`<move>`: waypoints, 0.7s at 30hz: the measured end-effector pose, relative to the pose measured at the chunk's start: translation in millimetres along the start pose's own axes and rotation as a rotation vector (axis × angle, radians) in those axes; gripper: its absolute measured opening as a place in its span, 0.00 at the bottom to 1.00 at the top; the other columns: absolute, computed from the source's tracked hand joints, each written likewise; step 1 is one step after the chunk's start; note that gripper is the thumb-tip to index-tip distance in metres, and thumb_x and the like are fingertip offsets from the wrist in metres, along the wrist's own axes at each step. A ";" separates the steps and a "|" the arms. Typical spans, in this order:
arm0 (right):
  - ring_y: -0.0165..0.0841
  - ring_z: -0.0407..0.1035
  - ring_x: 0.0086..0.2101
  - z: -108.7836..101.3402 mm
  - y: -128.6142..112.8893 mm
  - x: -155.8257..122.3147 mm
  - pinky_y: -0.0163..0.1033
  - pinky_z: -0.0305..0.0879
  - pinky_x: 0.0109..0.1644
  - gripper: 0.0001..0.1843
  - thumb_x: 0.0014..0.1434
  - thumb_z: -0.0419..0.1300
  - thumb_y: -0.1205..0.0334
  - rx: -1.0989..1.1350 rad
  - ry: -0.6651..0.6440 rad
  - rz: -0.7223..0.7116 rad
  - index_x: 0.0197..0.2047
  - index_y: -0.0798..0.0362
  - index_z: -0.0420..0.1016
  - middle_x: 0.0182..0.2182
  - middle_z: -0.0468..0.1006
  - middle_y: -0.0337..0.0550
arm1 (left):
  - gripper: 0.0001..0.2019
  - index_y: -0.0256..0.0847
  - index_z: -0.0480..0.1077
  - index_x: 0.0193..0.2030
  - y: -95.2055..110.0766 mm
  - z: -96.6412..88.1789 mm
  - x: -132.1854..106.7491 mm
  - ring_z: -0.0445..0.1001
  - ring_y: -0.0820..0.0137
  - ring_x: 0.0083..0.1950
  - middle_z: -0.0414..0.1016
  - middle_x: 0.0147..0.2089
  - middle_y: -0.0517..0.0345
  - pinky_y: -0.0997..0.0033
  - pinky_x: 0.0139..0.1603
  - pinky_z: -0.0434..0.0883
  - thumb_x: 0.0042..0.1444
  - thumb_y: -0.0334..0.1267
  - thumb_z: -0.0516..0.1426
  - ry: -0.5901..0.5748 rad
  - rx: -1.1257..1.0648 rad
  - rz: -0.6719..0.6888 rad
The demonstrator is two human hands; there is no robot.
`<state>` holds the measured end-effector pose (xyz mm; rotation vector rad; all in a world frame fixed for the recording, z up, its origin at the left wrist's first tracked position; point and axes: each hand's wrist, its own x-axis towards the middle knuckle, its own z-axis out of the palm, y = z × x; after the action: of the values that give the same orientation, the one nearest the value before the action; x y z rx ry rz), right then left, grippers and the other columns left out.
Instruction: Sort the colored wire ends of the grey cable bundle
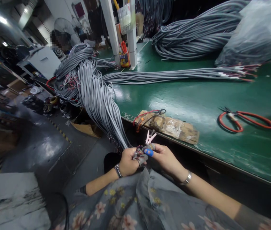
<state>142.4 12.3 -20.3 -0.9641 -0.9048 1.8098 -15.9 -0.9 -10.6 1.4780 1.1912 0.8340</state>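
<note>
My left hand [128, 162] is closed round the end of a thick bundle of grey cables [97, 99] that hangs off the green table [197, 95] edge down to my lap. My right hand [165, 157] pinches the thin coloured wire ends [139, 154] at the bundle's tip, a blue cap on one fingertip. A small pink clip [150, 137] stands up just above my right fingers. Both wrists wear bands.
Red-handled scissors [243, 120] lie on the table to the right. A worn wooden block [171, 126] with red and black leads sits at the table edge. More grey cable bundles [197, 32] and a plastic bag [257, 32] lie farther back. Another person sits far left.
</note>
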 end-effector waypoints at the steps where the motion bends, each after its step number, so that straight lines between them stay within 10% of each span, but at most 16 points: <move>1: 0.31 0.69 0.21 1.5 1.4 -0.1 0.38 0.66 0.28 0.14 0.39 0.74 0.53 0.054 0.005 0.029 0.25 0.52 0.78 0.20 0.77 0.38 | 0.19 0.36 0.71 0.19 2.0 0.4 -0.8 0.67 0.74 0.23 0.71 0.20 0.57 0.75 0.26 0.65 0.51 0.49 0.61 0.021 -0.034 -0.007; 11: 0.27 0.66 0.23 -15.9 15.5 12.9 0.33 0.67 0.29 0.13 0.43 0.72 0.51 0.394 0.046 0.170 0.27 0.50 0.78 0.22 0.75 0.37 | 0.24 0.37 0.72 0.18 28.3 2.9 -6.0 0.66 0.72 0.21 0.70 0.17 0.56 0.72 0.24 0.64 0.49 0.58 0.60 0.207 -0.121 -0.090; 21: 0.36 0.69 0.29 -8.2 12.2 29.6 0.41 0.65 0.33 0.26 0.51 0.59 0.34 0.202 0.040 -0.080 0.33 0.51 0.77 0.27 0.78 0.42 | 0.21 0.37 0.72 0.21 10.5 16.4 6.9 0.69 0.72 0.25 0.73 0.22 0.55 0.73 0.29 0.66 0.52 0.54 0.60 0.188 -0.161 -0.020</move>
<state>135.8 36.6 -41.7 -0.8220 -0.7109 1.7698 3.9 1.2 -5.0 1.2768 1.2436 1.0489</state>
